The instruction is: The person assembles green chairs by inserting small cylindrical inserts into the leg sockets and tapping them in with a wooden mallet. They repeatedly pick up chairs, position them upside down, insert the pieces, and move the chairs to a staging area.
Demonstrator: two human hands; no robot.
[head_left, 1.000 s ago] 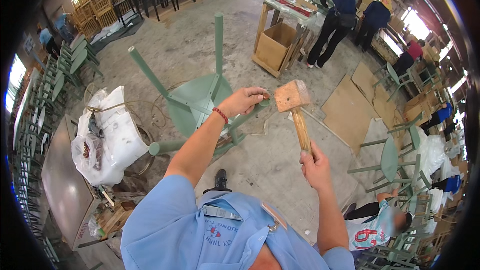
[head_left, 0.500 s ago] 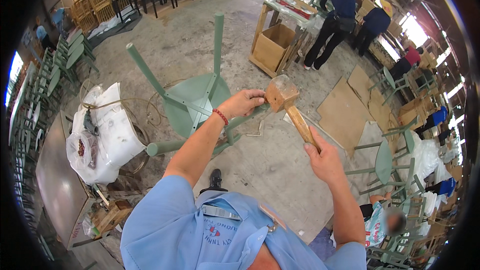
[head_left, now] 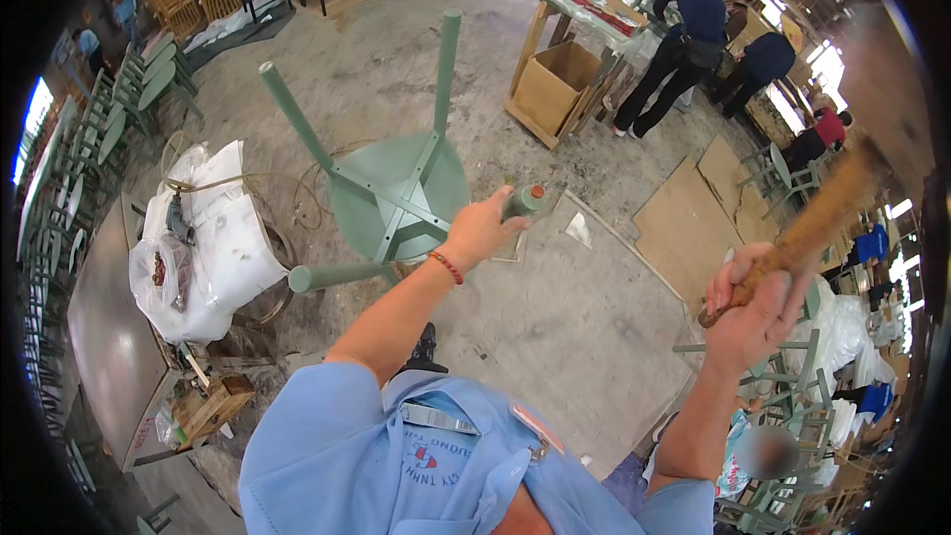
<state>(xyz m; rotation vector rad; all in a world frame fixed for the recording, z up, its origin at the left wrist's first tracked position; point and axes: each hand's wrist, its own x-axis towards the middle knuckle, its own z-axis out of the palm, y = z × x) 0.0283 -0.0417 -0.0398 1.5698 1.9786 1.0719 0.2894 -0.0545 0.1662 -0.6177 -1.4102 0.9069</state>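
Observation:
An upturned green chair (head_left: 354, 210) lies with its seat low and its legs pointing up, crossed braces showing beneath the seat. My left hand (head_left: 482, 230) wraps round one leg near its end. That end (head_left: 536, 192) bears a small reddish-brown round piece. Off to the right, my right hand (head_left: 751, 302) is closed on the handle of a wooden mallet (head_left: 814, 213), raised and tilted away from the chair. The mallet is smeared by motion, and its head is hard to make out against the dark rim.
Left of the chair, a white-covered stand (head_left: 223, 253) carries a power drill (head_left: 179, 220) and a plastic bag (head_left: 158, 272) of small parts. A workbench with a cardboard box (head_left: 558, 84) stands ahead. Cardboard sheets (head_left: 684, 213) lie at right; co-workers and green chairs surround the area.
My right hand has swung the mallet up and right, away from the leg end. My left hand has shifted from the leg's tip to round the leg; the reddish-brown piece now shows.

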